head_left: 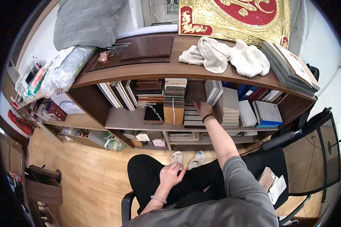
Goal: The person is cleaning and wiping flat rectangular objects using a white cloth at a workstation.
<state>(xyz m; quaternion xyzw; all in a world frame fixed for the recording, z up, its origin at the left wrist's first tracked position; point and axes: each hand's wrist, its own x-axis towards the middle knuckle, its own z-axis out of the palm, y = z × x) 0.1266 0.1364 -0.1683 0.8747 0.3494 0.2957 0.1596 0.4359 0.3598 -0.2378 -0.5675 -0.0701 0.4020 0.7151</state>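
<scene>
The right hand (203, 109), a dark beaded bracelet (207, 117) at its wrist, is at the upper right part of a stack of flat, dark brown pieces with pale stripes (193, 118). This stack lies at the front edge of the grey-brown middle shelf (119, 116), right of the shelf's centre. From the wrist it lies to the left and slightly toward the shelf's front edge; the fingertips meet its upper layers. Its visible stripes run left to right, roughly along that edge, while the forearm comes in slantwise from the lower right. The fingers are bent, but I cannot tell whether they are clamped on a piece or only resting there.

Just left of the stack stands a tan-fronted bundle with a white strap (174, 114); to its right is a tall pile of pale grey-beige slabs (230, 109). The left hand (171, 175), much farther off, rests over the black-clothed lap (144, 170), thumb and fingers apart, with nothing visible in it.
</scene>
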